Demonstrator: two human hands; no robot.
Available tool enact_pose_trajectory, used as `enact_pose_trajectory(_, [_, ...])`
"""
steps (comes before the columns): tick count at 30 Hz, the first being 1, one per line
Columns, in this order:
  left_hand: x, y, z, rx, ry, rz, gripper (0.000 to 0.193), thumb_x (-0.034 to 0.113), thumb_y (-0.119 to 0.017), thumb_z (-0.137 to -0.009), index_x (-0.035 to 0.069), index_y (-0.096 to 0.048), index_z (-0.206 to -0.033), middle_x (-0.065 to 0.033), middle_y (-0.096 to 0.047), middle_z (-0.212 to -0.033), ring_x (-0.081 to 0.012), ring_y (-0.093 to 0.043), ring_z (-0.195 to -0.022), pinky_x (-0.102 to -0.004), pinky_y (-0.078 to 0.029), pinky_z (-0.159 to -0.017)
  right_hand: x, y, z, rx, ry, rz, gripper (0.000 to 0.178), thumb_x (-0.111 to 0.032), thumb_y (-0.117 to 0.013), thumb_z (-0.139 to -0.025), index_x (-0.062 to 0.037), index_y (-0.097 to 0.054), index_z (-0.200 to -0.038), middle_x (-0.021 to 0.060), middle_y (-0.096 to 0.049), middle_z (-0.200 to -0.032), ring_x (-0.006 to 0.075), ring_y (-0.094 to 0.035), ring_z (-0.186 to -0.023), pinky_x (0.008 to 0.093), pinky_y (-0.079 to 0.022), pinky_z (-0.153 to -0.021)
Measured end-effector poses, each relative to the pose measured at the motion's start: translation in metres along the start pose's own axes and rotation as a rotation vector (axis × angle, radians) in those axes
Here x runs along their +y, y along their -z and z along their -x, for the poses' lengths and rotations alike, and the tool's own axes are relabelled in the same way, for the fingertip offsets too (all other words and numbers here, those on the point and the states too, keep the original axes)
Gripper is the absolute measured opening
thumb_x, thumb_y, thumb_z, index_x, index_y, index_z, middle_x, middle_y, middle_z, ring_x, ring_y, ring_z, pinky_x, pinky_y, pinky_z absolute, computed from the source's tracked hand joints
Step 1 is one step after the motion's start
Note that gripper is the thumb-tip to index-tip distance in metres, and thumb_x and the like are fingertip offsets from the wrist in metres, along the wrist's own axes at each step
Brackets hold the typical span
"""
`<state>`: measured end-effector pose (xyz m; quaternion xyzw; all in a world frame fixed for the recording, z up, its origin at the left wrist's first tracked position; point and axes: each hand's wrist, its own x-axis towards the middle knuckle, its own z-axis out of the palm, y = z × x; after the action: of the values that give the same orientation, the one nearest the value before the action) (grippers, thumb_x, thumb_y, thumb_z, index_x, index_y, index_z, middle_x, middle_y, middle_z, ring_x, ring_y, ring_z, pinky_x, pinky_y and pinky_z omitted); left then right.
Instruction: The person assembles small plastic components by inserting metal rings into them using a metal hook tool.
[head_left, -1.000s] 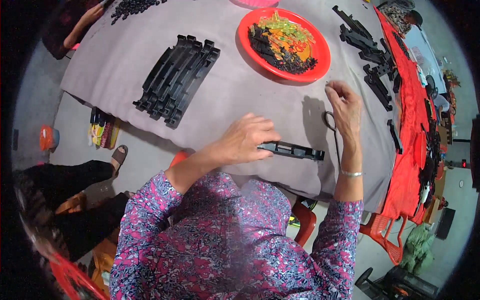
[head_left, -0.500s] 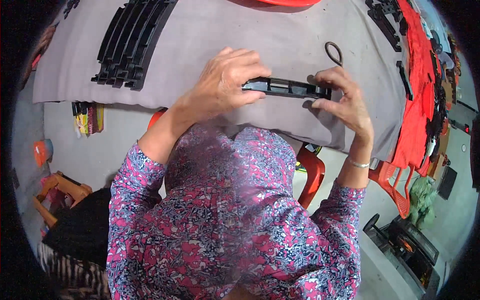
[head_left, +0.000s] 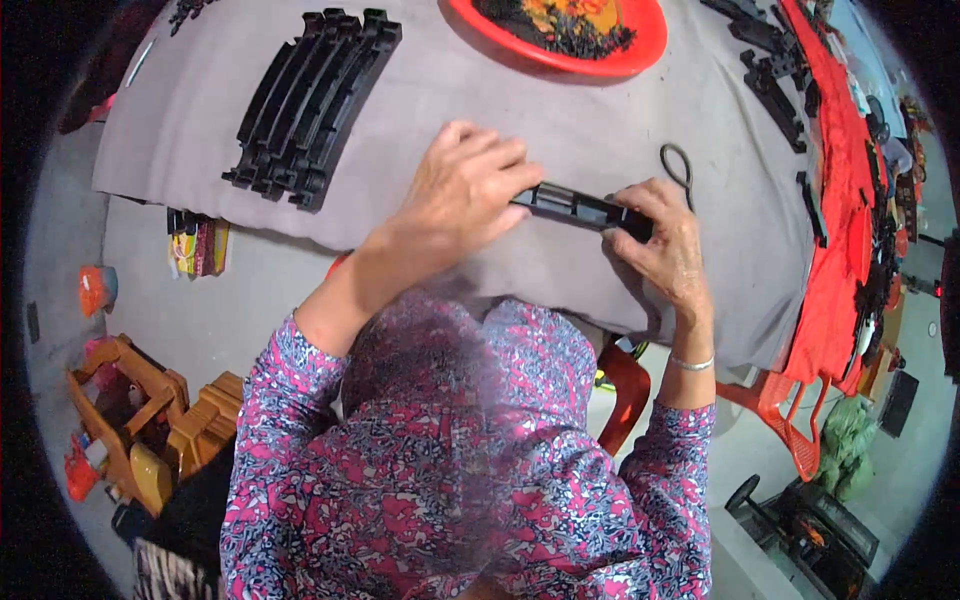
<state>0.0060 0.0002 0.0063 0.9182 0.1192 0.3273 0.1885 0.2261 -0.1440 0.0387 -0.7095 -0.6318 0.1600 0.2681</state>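
Observation:
A long, narrow black plastic piece [head_left: 574,207] with openings along its length is held between my two hands, just over the cloth-covered table. My left hand [head_left: 468,185] grips its left end, fingers above and thumb below, hiding that end. At the right end, my right hand [head_left: 664,238] has its fingers and thumb closed around the piece. Just beyond the right hand lies a thin dark loop [head_left: 676,163], its lower part partly hidden; I cannot tell what it belongs to. Several similar curved black pieces [head_left: 318,108] lie side by side at the far left.
A red basin [head_left: 655,50] with small black scraps stands at the far middle. More black parts [head_left: 772,100] lie along the right side beside a red cloth [head_left: 815,290]. Red plastic chairs [head_left: 790,430] stand below the table edge. Wooden furniture [head_left: 140,420] is at lower left.
The view has shifted, bringing more of the red basin into sight. My right hand has closed further over the piece's right end, and the piece now slopes down to the right.

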Motion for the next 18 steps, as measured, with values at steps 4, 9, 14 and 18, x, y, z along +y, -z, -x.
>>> enact_pose_trajectory(4, [0.003, -0.006, 0.0, -0.01, 0.047, -0.097, 0.04, 0.018, -0.077, -0.068, 0.01, -0.065, -0.105, -0.0043, -0.059, -0.092, -0.0254, -0.058, -0.091, -0.0415, -0.041, -0.09, 0.006, 0.019, -0.021, -0.171, -0.063, -0.049, 0.033, -0.011, -0.074, -0.068, -0.0016, -0.067, -0.1, 0.009, -0.062, -0.089, 0.0228, -0.061, -0.083, 0.0329, -0.049, -0.075])
enact_pose_trajectory(9, [-0.004, -0.013, 0.005, -0.003, 0.041, -0.038, 0.039, 0.019, -0.079, -0.067, 0.012, -0.066, -0.103, -0.0023, -0.058, -0.088, -0.0221, -0.058, -0.089, -0.0405, -0.042, -0.089, 0.033, 0.028, -0.079, 0.06, -0.212, -0.349, 0.021, -0.01, -0.07, -0.086, 0.0016, -0.066, -0.103, 0.0029, -0.066, -0.092, 0.0111, -0.06, -0.084, 0.0248, -0.047, -0.074])
enact_pose_trajectory(14, [-0.004, -0.015, 0.005, 0.03, 0.026, -0.02, 0.04, 0.018, -0.08, -0.063, 0.012, -0.067, -0.1, -0.0015, -0.058, -0.087, -0.0222, -0.057, -0.087, -0.0393, -0.044, -0.08, 0.04, 0.022, -0.152, 0.277, -0.038, -0.198, 0.02, -0.015, -0.07, -0.086, -0.0003, -0.07, -0.1, 0.0078, -0.073, -0.088, 0.0129, -0.068, -0.081, 0.0273, -0.053, -0.077])
enact_pose_trajectory(18, [-0.001, -0.018, 0.005, 0.03, 0.032, -0.004, 0.043, 0.019, -0.081, -0.061, 0.014, -0.067, -0.102, -0.0003, -0.058, -0.087, -0.0216, -0.056, -0.085, -0.0381, -0.043, -0.075, 0.063, 0.01, -0.207, 0.254, 0.002, -0.077, 0.02, -0.014, -0.067, -0.09, 0.0, -0.069, -0.104, 0.0076, -0.073, -0.095, 0.0124, -0.066, -0.086, 0.026, -0.052, -0.078])
